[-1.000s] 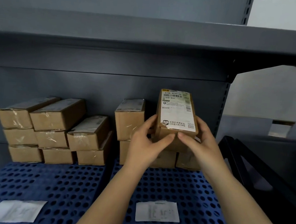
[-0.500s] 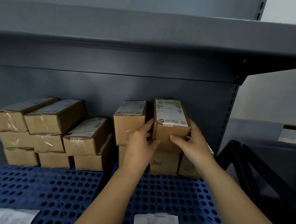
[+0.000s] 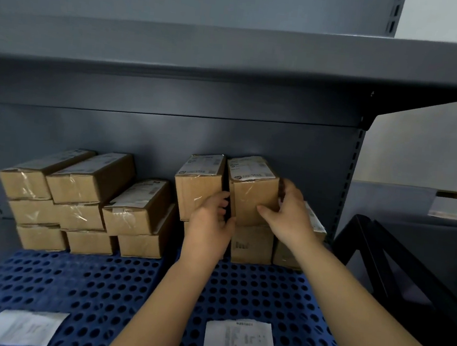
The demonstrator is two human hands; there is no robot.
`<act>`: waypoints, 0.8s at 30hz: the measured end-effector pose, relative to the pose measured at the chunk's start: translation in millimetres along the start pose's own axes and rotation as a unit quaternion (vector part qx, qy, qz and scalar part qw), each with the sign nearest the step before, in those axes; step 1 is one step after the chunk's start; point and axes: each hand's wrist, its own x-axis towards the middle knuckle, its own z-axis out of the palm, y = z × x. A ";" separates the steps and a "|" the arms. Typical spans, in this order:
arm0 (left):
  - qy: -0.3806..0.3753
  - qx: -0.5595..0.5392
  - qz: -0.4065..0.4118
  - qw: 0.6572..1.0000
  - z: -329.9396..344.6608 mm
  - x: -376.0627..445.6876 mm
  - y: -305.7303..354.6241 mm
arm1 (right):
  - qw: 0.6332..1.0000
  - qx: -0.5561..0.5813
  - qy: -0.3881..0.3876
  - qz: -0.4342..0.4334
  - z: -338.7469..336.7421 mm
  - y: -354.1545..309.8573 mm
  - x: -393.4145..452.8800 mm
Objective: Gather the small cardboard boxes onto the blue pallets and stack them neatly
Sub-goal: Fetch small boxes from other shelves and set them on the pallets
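At the back edge of the right blue perforated plastic pallet (image 3: pixel 265 295), against the dark grey metal shelving back panel (image 3: pixel 169 138), both hands hold a small brown cardboard box with a white shipping label on top (image 3: pixel 253 192). This held box sits as the upper tier on a lower brown cardboard box (image 3: pixel 252 244), just beside a second top-tier labelled brown box (image 3: pixel 199 186) on its left; the 2 stand almost touching, with a narrow dark gap between them. The left hand (image 3: pixel 210 224) reaches up into that gap, its fingers curled against the held box's left front edge. The right hand (image 3: pixel 287 215) wraps the box's right side, thumb pressed across the front face and fingers curled round the right edge. Behind the right wrist, another low brown box with a label (image 3: pixel 311 229) rests near the pallet's back right corner.

On the left blue perforated pallet (image 3: pixel 74 283), a stack of taped brown cardboard boxes (image 3: pixel 86 203) fills the back edge in 3 columns: 2 columns are 3 high and the right one is 2 high. Near each pallet's front edge lies 1 white paper slip, one on the left pallet (image 3: pixel 25 326) and one on the right (image 3: pixel 239 337). A grey shelf board (image 3: pixel 234 52) spans overhead.
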 end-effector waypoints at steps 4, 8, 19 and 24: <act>-0.009 0.003 0.021 1.000 -7.2 -10.2 1.5 | 0.999 -0.036 0.016 -0.026 -9.1 -1.7 -15.1; -0.037 0.021 0.070 0.997 -10.0 -18.3 6.9 | 0.994 -0.094 0.028 -0.054 -24.0 -8.1 -37.3; -0.151 0.232 0.327 0.904 -13.0 -16.4 37.8 | 0.840 -0.540 0.052 0.004 -59.7 -47.1 -107.5; -0.203 0.234 0.397 0.864 -17.9 -12.8 41.6 | 0.793 -0.598 0.061 0.094 -56.9 -63.3 -146.8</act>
